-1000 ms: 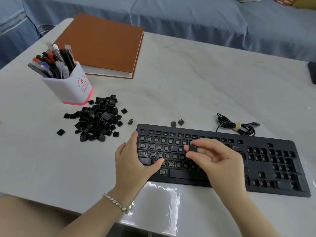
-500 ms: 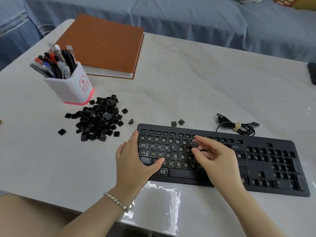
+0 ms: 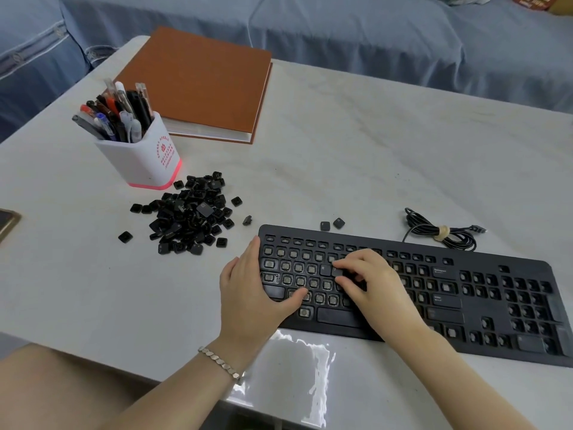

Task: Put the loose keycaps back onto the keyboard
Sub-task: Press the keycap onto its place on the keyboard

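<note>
We judge it early: right hand (image 3: 378, 283) pinches a keycap (image 3: 338, 271) onto the keyboard (image 3: 465, 321) beside the R key (image 3: 323, 269), left hand (image 3: 248, 293) rests flat, most sockets bare, pile of keycaps (image 3: 189, 212) unplaced.

Right hand (image 3: 376, 283) with keycap (image 3: 338, 271) on keyboard (image 3: 483, 308)

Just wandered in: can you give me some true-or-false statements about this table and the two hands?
1. The pile of loose keycaps lies left of the keyboard, beside the pen holder. True.
2. The right hand is reaching into that pile. False: its fingers hold a keycap on the keyboard, next to the R key.
3. Two keycaps lie apart from the pile, just behind the keyboard. True.
4. The cable is stretched out straight. False: it lies coiled and tied.
</note>
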`<state>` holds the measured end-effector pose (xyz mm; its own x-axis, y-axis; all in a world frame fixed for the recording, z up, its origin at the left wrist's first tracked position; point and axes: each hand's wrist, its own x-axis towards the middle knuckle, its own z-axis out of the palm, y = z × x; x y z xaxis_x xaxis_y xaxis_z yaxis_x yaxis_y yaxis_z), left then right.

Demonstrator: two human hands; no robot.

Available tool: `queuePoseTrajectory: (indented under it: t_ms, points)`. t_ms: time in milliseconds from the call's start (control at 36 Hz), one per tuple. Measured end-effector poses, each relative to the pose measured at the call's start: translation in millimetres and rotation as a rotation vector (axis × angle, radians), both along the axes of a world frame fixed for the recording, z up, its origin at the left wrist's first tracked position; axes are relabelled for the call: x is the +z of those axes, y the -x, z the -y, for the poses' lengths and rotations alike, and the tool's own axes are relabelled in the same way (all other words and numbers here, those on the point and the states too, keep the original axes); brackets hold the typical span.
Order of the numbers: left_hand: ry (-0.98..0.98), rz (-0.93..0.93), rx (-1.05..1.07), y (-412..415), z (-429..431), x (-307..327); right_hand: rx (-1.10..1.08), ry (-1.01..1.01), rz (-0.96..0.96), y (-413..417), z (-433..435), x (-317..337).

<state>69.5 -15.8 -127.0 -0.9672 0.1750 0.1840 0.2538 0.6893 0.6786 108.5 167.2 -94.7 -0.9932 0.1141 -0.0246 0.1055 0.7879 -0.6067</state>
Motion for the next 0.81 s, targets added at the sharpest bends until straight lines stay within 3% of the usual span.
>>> queuePoseTrajectory:
  t_ms: [472, 806]
  points:
    - [-0.002, -0.012, -0.001, 0.4, 0.1, -1.2, 0.010, -0.030, -0.022, -0.5, -3.3, -2.8]
    - [0.019, -0.010, -0.005, 0.9, 0.4, -3.3, -0.122, -0.034, -0.260, -7.5, 0.4, -22.1]
